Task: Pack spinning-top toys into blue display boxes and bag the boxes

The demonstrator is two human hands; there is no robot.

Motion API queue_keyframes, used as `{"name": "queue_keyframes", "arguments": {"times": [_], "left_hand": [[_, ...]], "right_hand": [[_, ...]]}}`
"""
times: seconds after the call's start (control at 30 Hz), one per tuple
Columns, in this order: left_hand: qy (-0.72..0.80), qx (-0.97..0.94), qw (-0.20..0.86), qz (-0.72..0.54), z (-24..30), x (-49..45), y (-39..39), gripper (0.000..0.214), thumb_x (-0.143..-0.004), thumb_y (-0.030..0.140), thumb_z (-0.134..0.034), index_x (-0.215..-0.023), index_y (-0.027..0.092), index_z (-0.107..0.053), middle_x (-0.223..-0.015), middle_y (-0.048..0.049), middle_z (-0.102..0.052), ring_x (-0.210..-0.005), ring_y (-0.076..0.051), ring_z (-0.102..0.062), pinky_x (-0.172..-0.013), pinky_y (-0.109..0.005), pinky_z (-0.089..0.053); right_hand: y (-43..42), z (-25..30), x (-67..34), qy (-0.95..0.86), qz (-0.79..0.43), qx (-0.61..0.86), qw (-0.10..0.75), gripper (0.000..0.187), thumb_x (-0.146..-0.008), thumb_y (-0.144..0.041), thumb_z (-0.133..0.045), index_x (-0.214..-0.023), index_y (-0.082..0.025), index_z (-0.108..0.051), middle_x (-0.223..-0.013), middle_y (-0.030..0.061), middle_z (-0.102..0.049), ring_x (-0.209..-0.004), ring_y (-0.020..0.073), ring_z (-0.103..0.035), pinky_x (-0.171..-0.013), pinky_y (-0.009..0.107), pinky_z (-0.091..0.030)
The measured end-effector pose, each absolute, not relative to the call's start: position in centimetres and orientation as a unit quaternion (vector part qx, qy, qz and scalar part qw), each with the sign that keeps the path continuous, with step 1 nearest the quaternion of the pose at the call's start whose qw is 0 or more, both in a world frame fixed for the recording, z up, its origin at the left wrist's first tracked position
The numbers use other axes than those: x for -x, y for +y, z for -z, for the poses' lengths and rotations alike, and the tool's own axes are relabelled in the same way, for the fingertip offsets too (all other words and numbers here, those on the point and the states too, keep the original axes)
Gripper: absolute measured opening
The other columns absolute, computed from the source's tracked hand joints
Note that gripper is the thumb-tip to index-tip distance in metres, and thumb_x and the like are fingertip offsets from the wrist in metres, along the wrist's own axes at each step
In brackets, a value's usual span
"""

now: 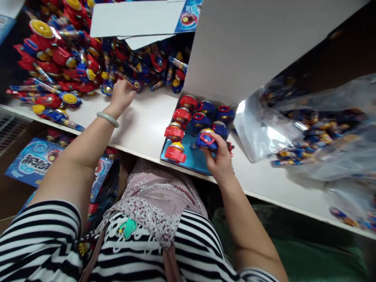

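Note:
My right hand [219,156] is closed on a blue toy [206,140] with a red ring and a yellow-and-silver top, held over the front right of a blue-bottomed display box [192,163]. Down the left side of this box runs a column of red toys [175,132]; blue toys [200,122] stand at its back and right. My left hand [122,96], a pale bangle on its wrist, is at the front of the toy pile with thumb and fingers curved and apart. Right at its fingertips lies a blue toy with a round yellow disc [136,85].
A large heap of red and blue toys [67,62] covers the table's left. White-backed card sheets [135,19] lie over its rear. The box's tall white lid [235,47] stands up behind it. Clear plastic bags of toys [317,129] lie right. Below left is a carton with printed cards [38,160].

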State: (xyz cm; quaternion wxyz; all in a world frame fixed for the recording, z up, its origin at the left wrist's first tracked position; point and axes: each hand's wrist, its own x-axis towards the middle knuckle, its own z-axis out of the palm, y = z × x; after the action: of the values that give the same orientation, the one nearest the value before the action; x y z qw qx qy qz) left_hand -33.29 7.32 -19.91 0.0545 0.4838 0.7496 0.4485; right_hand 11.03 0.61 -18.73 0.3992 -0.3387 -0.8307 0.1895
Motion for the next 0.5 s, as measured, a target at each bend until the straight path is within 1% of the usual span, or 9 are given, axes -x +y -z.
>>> {"name": "queue_keyframes", "arguments": {"times": [0.07, 0.1, 0.2, 0.27, 0.3, 0.37, 0.4, 0.47, 0.5], "left_hand": [[0.766, -0.483, 0.024, -0.424, 20.3, 35.4, 7.3, 0.019, -0.072, 0.022, -0.07, -0.086, 0.019, -0.058, -0.112, -0.0133, -0.063, -0.125, -0.034, -0.051, -0.118, -0.056, -0.032], [0.774, -0.484, 0.017, -0.408, 20.3, 36.1, 7.3, 0.022, -0.071, 0.019, -0.069, -0.091, 0.019, -0.059, -0.12, -0.015, -0.062, -0.131, -0.036, -0.047, -0.12, -0.058, -0.029], [0.791, -0.513, 0.019, -0.333, 19.9, 37.3, 7.8, 0.047, -0.064, 0.012, -0.068, -0.11, 0.018, -0.062, -0.144, -0.0176, -0.051, -0.145, -0.04, -0.031, -0.123, -0.06, -0.018], [0.785, -0.543, 0.038, -0.298, 19.7, 37.6, 8.8, 0.061, -0.061, 0.012, -0.069, -0.121, 0.016, -0.06, -0.153, -0.017, -0.043, -0.15, -0.04, -0.022, -0.124, -0.06, -0.009], [0.776, -0.554, 0.05, -0.297, 19.7, 37.6, 9.5, 0.063, -0.061, 0.015, -0.07, -0.123, 0.016, -0.06, -0.154, -0.0157, -0.043, -0.152, -0.039, -0.019, -0.125, -0.059, -0.004], [0.756, -0.566, 0.074, -0.319, 19.9, 37.7, 10.8, 0.059, -0.065, 0.028, -0.073, -0.121, 0.016, -0.061, -0.148, -0.0112, -0.049, -0.153, -0.033, -0.015, -0.125, -0.055, 0.007], [0.747, -0.566, 0.086, -0.339, 20.0, 37.7, 11.5, 0.053, -0.067, 0.035, -0.073, -0.116, 0.017, -0.063, -0.139, -0.0082, -0.055, -0.152, -0.03, -0.014, -0.125, -0.052, 0.012], [0.736, -0.553, 0.098, -0.379, 20.5, 37.8, 12.7, 0.041, -0.068, 0.048, -0.072, -0.095, 0.019, -0.062, -0.114, -0.0033, -0.062, -0.147, -0.025, -0.017, -0.123, -0.048, 0.018], [0.732, -0.546, 0.101, -0.395, 20.8, 37.9, 13.1, 0.038, -0.065, 0.051, -0.073, -0.082, 0.021, -0.057, -0.101, -0.0024, -0.061, -0.142, -0.024, -0.02, -0.123, -0.048, 0.02]], "right_hand": [[0.5, 17.9, -10.8, -0.843, -0.196, 0.337, 0.371, 0.061, -0.091, -0.024, -0.063, -0.147, -0.033, -0.042, -0.136, 0.0079, -0.063, -0.122, 0.0262, -0.065, -0.101, 0.044, -0.059], [0.5, 17.5, -10.8, -0.842, -0.196, 0.342, 0.367, 0.06, -0.091, -0.024, -0.063, -0.147, -0.033, -0.043, -0.135, 0.0078, -0.064, -0.122, 0.0263, -0.065, -0.101, 0.045, -0.059], [0.6, 17.3, -10.8, -0.823, -0.201, 0.38, 0.371, 0.06, -0.089, -0.025, -0.065, -0.146, -0.032, -0.045, -0.137, 0.0089, -0.063, -0.122, 0.0287, -0.065, -0.102, 0.05, -0.058], [0.6, 17.7, -10.8, -0.81, -0.218, 0.403, 0.366, 0.062, -0.088, -0.026, -0.066, -0.146, -0.031, -0.045, -0.138, 0.0096, -0.062, -0.121, 0.0297, -0.066, -0.103, 0.051, -0.057], [0.5, 18.0, -10.8, -0.807, -0.224, 0.407, 0.364, 0.063, -0.087, -0.025, -0.067, -0.146, -0.031, -0.045, -0.138, 0.0098, -0.062, -0.121, 0.0299, -0.066, -0.103, 0.051, -0.057], [0.2, 18.7, -10.8, -0.806, -0.214, 0.397, 0.384, 0.064, -0.085, -0.023, -0.069, -0.145, -0.031, -0.046, -0.135, 0.0093, -0.063, -0.119, 0.0295, -0.067, -0.102, 0.05, -0.058], [0.1, 19.0, -10.7, -0.803, -0.198, 0.389, 0.406, 0.065, -0.084, -0.022, -0.069, -0.144, -0.032, -0.046, -0.134, 0.009, -0.064, -0.118, 0.0292, -0.068, -0.101, 0.05, -0.058], [0.0, 19.2, -10.7, -0.795, -0.163, 0.379, 0.444, 0.066, -0.085, -0.022, -0.069, -0.145, -0.032, -0.044, -0.132, 0.0091, -0.064, -0.116, 0.0284, -0.068, -0.098, 0.049, -0.06], [0.1, 19.2, -10.7, -0.795, -0.154, 0.379, 0.448, 0.066, -0.086, -0.023, -0.069, -0.146, -0.032, -0.042, -0.133, 0.0095, -0.064, -0.116, 0.0282, -0.068, -0.097, 0.048, -0.061]]}}
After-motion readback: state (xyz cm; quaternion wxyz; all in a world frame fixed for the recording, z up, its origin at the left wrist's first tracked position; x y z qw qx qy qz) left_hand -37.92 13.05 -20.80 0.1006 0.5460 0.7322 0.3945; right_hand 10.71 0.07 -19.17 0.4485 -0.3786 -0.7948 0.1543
